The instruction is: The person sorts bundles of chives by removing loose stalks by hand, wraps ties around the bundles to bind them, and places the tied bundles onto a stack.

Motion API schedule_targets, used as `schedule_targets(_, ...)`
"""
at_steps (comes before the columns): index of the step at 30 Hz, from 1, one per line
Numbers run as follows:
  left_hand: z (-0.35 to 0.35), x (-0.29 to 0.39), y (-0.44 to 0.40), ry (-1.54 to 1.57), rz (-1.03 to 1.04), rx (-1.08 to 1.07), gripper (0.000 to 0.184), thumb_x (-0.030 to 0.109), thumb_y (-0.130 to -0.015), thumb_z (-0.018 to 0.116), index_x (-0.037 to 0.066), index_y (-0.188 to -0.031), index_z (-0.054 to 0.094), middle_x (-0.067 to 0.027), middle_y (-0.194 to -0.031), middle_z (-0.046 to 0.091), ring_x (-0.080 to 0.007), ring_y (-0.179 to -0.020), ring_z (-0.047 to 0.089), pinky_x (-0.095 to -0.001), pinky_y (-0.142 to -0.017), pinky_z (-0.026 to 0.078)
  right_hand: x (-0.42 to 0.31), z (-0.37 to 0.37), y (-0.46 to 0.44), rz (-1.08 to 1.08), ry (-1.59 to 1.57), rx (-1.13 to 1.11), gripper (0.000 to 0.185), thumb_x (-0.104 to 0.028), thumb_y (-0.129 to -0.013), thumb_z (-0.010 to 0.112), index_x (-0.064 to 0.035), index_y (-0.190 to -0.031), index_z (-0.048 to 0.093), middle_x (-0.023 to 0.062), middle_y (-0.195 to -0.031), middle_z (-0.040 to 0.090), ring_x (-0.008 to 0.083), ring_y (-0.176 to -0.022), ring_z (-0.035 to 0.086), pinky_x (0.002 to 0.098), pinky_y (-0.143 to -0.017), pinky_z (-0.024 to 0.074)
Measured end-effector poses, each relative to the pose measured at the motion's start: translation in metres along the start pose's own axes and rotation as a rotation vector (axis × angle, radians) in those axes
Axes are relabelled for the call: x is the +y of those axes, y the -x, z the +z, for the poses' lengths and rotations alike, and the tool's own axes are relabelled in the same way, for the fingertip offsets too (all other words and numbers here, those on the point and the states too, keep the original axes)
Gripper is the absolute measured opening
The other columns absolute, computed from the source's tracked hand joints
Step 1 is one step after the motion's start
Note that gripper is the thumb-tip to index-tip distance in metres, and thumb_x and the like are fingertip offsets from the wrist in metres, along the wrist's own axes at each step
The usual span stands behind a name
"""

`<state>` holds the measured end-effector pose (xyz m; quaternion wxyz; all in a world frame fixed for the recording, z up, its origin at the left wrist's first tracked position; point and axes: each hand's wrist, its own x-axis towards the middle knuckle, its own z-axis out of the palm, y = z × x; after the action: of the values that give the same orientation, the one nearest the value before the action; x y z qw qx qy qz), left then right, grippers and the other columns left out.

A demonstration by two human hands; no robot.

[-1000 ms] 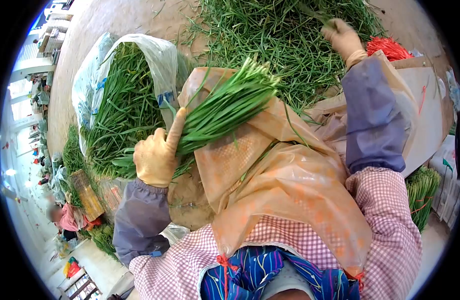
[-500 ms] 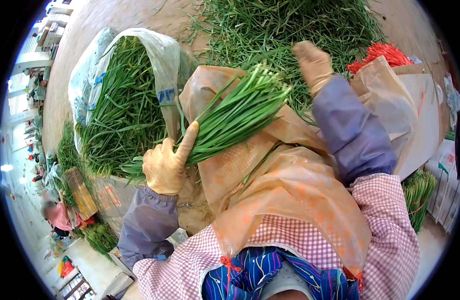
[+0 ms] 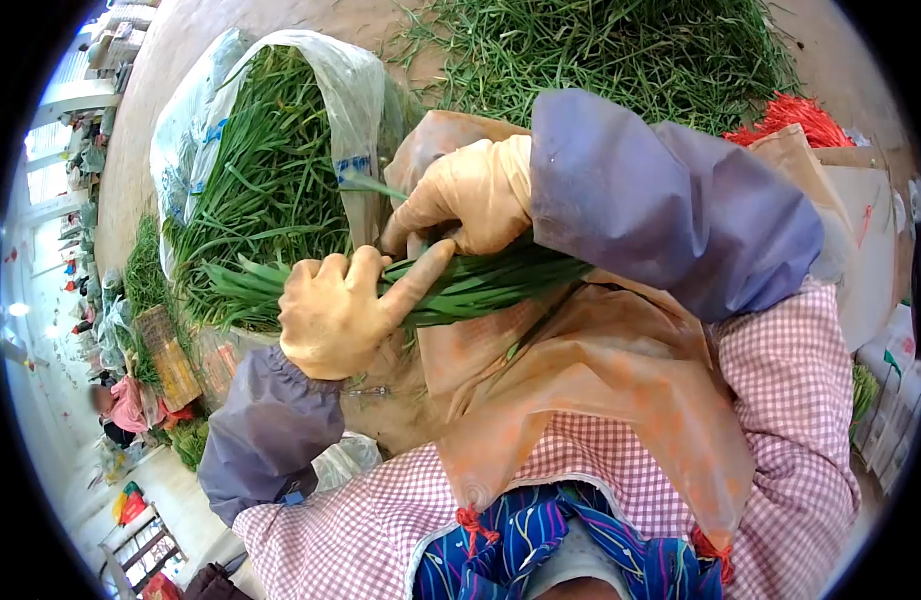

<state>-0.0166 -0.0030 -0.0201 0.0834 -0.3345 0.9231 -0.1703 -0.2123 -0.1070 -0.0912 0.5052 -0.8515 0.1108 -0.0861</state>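
A bundle of garlic chives (image 3: pixel 496 285) lies across my lap, its leafy tips pointing left. Around its leafy part my gloved left hand (image 3: pixel 343 305) is closed, with the index finger stretched along the top. My gloved right hand (image 3: pixel 471 200) has its fingers curled in and pinched on the leaves just beside the left fingertips. One loose leaf (image 3: pixel 371 185) sticks out to the left of the right fingers. The right sleeve (image 3: pixel 661 205) hides the stem end of the bundle.
A white plastic bag (image 3: pixel 356 95) full of green leaves stands at the left. A big heap of loose chives (image 3: pixel 611 60) lies ahead, with red ties (image 3: pixel 796 122) at its right. A translucent apron (image 3: pixel 601 370) covers my lap. Another person (image 3: pixel 128 403) sits far left.
My right hand has come from over the heap leftward and down to the bundle, next to my left hand. My left hand has kept its hold; the bundle now lies lower and flatter.
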Motion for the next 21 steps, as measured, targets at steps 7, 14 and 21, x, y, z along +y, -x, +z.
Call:
schedule_targets(7, 0.012, -0.001, 0.015, 0.035, -0.103, -0.055, 0.073, 0.011, -0.077, 0.058, 0.038, -0.143, 0.043, -0.001, -0.081, 0.052, -0.0155, -0.06, 0.052, -0.0327, -0.055, 0.042, 0.066, -0.041, 0.092, 0.19, 0.021, 0.694, 0.016, -0.013, -0.092, 0.059, -0.0057, -0.105, 0.063, 0.0078, -0.079, 0.061, 0.0156, -0.075, 0.058, 0.0302, -0.07, 0.0502)
schedule_targets(14, 0.019, 0.009, 0.017, 0.132, -0.162, -0.028, 0.076, 0.006, -0.074, 0.06, 0.036, -0.142, 0.045, -0.0043, -0.089, 0.058, -0.0194, -0.067, 0.057, -0.0361, -0.06, 0.044, 0.067, -0.023, 0.119, 0.496, -0.227, 0.422, 0.054, -0.042, -0.089, 0.065, -0.0082, -0.13, 0.054, 0.0128, -0.118, 0.061, 0.0241, -0.112, 0.057, 0.037, -0.099, 0.0443)
schedule_targets(21, 0.026, 0.007, 0.025, 0.204, -0.218, 0.01, 0.078, 0.002, -0.069, 0.064, 0.032, -0.14, 0.049, -0.005, -0.086, 0.058, -0.0222, -0.066, 0.058, -0.0369, -0.06, 0.044, 0.067, 0.009, 0.088, 0.31, -0.217, 0.441, 0.02, -0.019, -0.089, 0.065, -0.0037, -0.102, 0.067, 0.0093, -0.087, 0.068, 0.0189, -0.084, 0.064, 0.0328, -0.078, 0.0514)
